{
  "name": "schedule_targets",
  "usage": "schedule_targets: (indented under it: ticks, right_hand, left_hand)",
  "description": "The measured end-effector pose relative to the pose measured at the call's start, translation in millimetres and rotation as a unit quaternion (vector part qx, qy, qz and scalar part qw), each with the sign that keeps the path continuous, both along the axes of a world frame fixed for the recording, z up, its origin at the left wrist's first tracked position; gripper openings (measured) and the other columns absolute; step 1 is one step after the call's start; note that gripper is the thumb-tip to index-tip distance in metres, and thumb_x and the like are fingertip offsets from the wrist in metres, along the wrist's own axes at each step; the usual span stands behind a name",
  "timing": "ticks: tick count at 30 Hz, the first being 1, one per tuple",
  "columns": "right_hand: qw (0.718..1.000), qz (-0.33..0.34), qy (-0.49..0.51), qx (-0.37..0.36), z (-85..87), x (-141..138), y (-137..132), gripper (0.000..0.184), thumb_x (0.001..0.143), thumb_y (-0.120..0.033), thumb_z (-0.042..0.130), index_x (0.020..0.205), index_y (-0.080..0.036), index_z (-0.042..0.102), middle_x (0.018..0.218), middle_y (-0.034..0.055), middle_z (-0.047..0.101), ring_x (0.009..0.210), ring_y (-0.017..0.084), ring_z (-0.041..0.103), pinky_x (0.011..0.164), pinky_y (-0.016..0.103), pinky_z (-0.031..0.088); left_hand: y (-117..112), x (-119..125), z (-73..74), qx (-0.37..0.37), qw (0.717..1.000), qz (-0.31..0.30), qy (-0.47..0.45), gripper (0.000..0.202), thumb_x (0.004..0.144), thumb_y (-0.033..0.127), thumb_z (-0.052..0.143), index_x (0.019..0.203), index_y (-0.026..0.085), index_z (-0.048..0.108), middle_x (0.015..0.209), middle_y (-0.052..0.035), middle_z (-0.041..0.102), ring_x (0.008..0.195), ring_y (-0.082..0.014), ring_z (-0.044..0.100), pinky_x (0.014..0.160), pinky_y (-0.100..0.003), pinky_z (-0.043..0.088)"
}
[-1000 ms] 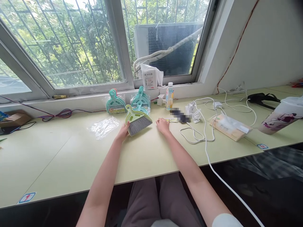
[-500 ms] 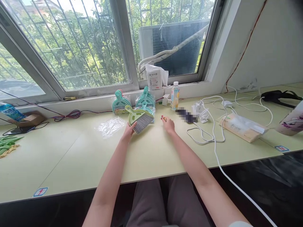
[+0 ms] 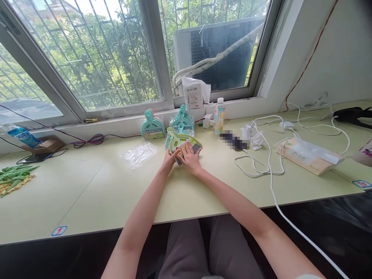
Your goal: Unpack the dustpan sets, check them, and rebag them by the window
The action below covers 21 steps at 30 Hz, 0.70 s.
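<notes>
A light green hand brush and dustpan set (image 3: 174, 138) with grey bristles stands tilted at the middle of the table. Its lower left edge is gripped by my left hand (image 3: 169, 159). My right hand (image 3: 190, 157) lies over the front of the set, fingers stretched out and spread across a colourful paper label (image 3: 193, 143), part of which is hidden under the fingers. Right behind, partly covered, are teal brush and dustpan sets (image 3: 182, 116) in clear wrap. Another teal set (image 3: 152, 126) leans by the window ledge to the left.
Crumpled clear plastic film (image 3: 141, 155) lies left of my hands. To the right are a drink bottle (image 3: 219, 116), a blurred-out phone (image 3: 234, 140), white cables (image 3: 271, 174) and a tissue pack (image 3: 310, 155). Green and yellow strips (image 3: 16, 176) lie far left.
My right hand has moved left, bringing a small colourful piece from beside the set onto its front. My left hand has shifted slightly right with the set, now turned more upright.
</notes>
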State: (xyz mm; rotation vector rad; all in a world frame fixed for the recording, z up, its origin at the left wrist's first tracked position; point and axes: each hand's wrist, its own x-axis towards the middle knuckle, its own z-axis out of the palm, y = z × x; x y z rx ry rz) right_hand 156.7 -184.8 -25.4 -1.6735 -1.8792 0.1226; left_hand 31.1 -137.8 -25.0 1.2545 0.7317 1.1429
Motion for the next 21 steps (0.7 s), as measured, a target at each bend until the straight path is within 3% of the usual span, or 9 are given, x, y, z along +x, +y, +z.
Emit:
schedule_targets:
  ticks: [7, 10, 14, 17, 19, 21]
  right_hand:
    - [0.998, 0.002, 0.057, 0.021, 3.7, 2.1, -2.0, 0.053, 0.100, -0.046, 0.018, 0.150, -0.029, 0.023, 0.157, 0.0050, 0.018, 0.146, 0.025, 0.007, 0.106, 0.068, -0.011]
    - [0.984, -0.066, 0.155, 0.064, 2.3, 4.0, 0.2, 0.056, 0.098, -0.043, 0.027, 0.151, -0.028, 0.017, 0.158, 0.0062, 0.014, 0.146, 0.025, 0.007, 0.111, 0.065, 0.000]
    - [0.918, -0.138, 0.364, 0.079, -1.8, 11.3, 7.6, 0.080, 0.092, -0.041, 0.042, 0.152, -0.017, -0.006, 0.158, 0.0154, 0.006, 0.145, 0.026, 0.016, 0.114, 0.046, 0.026]
    - [0.865, -0.164, 0.472, 0.051, -1.2, 16.2, 11.1, 0.087, 0.092, -0.042, 0.043, 0.149, -0.015, -0.017, 0.157, 0.0177, -0.002, 0.144, 0.026, 0.020, 0.110, 0.040, 0.034]
    - [0.845, -0.155, 0.512, 0.035, 0.6, 16.9, 11.4, 0.087, 0.092, -0.043, 0.046, 0.150, -0.016, -0.012, 0.158, 0.0172, 0.003, 0.142, 0.024, 0.026, 0.109, 0.037, 0.037]
    - [0.828, -0.087, 0.553, -0.010, 1.6, 15.8, 11.1, 0.075, 0.091, -0.040, 0.049, 0.150, -0.018, 0.007, 0.153, 0.0163, 0.026, 0.134, 0.023, 0.042, 0.103, 0.036, 0.044]
  left_hand:
    - [6.5, -4.6, -1.5, -0.018, 0.999, 0.048, -0.002, 0.065, 0.061, 0.031, 0.078, 0.118, 0.020, 0.050, 0.113, -0.0088, 0.063, 0.104, -0.0248, 0.061, 0.086, -0.036, 0.051]
    - [6.7, -6.5, -0.8, -0.013, 0.999, 0.047, -0.003, 0.063, 0.062, 0.031, 0.077, 0.118, 0.021, 0.050, 0.118, -0.0089, 0.062, 0.108, -0.0263, 0.060, 0.089, -0.037, 0.051]
    - [4.3, -5.4, -0.8, 0.000, 0.999, 0.039, 0.009, 0.065, 0.063, 0.031, 0.077, 0.120, 0.023, 0.049, 0.122, -0.0088, 0.060, 0.112, -0.0279, 0.058, 0.092, -0.041, 0.050]
    - [3.3, -2.6, -1.6, -0.002, 0.999, 0.037, 0.010, 0.069, 0.061, 0.031, 0.078, 0.123, 0.024, 0.047, 0.122, -0.0087, 0.060, 0.114, -0.0285, 0.057, 0.094, -0.042, 0.050]
    - [2.8, -0.8, -1.4, -0.002, 0.999, 0.035, 0.004, 0.069, 0.063, 0.032, 0.078, 0.124, 0.024, 0.047, 0.122, -0.0086, 0.060, 0.115, -0.0284, 0.057, 0.096, -0.042, 0.049]
    - [2.0, 0.1, -0.3, 0.001, 1.000, 0.027, -0.008, 0.068, 0.064, 0.032, 0.078, 0.125, 0.024, 0.047, 0.122, -0.0086, 0.060, 0.116, -0.0278, 0.056, 0.098, -0.042, 0.048]
